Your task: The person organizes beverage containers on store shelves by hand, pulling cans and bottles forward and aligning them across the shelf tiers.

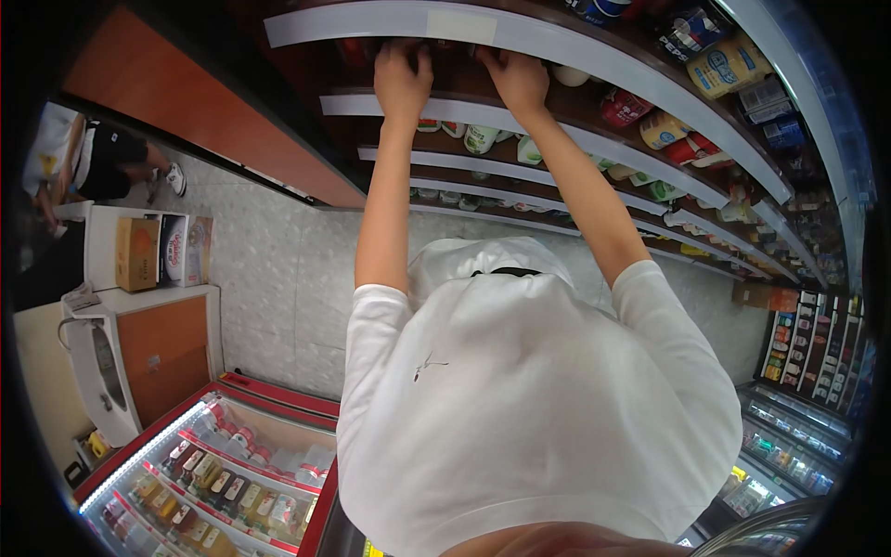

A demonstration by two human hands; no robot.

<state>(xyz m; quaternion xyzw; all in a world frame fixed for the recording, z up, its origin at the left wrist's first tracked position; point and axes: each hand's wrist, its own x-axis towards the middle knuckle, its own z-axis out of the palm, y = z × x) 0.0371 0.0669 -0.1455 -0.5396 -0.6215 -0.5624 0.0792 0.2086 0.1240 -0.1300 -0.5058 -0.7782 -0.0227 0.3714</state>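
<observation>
Both arms stretch forward into a dark brown shelf with white edge strips. My left hand (pixel 404 79) reaches in beneath the uppermost strip (pixel 371 23), its fingertips hidden behind it. Farther right, my right hand (pixel 520 81) is in the same shelf level, fingers bent inward and partly covered. Dark reddish items lie in shadow around the hands, too dim to name. Whether either hand grips one of them cannot be seen. A pale rounded container (pixel 570 76) sits just right of my right hand. On the level below are white-and-green containers (pixel 480 138).
Cans and a yellow-labelled container (pixel 729 67) line the shelves to the right. An orange-brown panel (pixel 218 102) borders the shelf at left. Behind are a red-rimmed display cooler (pixel 278 395) with bottles, a sink (pixel 107 362), cardboard boxes (pixel 137 252) and another person (pixel 111 158).
</observation>
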